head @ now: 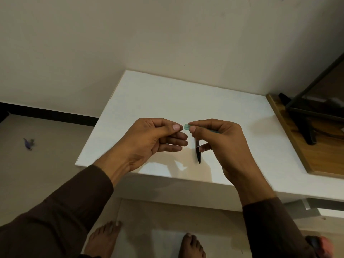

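Green piece [186, 126] tight between curled fingers [176, 127] of left hand [149, 140] and right hand [223, 144]

One cam only, head-worn, wide-angle, so lines bend twd the edges. It looks fwd and steeply down from above the near edge of the white worktop [167, 101], facing the wall [130, 34] behind it. Close range: left hand [149, 140] and right hand [221, 144] sit near mid-frame and large, both pinching a green piece [186, 126] at about centre, w/ sleeves running in from the bottom corners. The tilt is steep enough to catch the person's bare feet [101, 239] at the bottom edge and floor [37, 164] at left. The worktop sits skewed in frame; a wood top [325, 151] clips the right edge.
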The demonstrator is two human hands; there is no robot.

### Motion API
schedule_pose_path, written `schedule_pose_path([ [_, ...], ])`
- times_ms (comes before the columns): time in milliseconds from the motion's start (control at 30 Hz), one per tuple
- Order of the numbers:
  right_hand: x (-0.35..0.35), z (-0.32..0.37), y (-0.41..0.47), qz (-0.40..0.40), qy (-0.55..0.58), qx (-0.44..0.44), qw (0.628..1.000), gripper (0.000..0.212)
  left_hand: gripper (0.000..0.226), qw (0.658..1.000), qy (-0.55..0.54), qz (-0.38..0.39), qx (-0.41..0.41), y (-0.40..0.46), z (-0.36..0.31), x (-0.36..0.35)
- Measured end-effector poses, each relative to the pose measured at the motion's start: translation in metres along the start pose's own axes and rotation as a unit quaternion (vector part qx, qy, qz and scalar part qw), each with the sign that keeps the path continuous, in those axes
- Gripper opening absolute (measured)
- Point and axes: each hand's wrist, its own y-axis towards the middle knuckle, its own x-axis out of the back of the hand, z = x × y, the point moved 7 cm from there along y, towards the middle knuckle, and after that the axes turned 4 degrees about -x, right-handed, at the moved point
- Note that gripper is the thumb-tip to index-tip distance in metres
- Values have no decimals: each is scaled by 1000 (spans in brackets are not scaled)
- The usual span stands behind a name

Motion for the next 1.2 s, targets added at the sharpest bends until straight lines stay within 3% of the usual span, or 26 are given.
schedule_pose_path([
  [300,-1,-1,1,7,-30,3,1000,9,27,997,7,-66,-37,1,-12,11],
  [567,-2,-3,1,28,-40,7,999,8,6,990,20,-124,-65,0,-22,25],
  [833,9,-9,4,-2,-54,-24,998,8,12,989,-25,-119,-77,-5,-35,34],
  [1000,6,-5,5,-20,9,-26,999,8,8,993,92,-53,-50,-2,-22,17],
  [1200,-3,-5,7,-16,22,-20,999,6,10,969,241,-6,-51,-1,-9,-2],
])
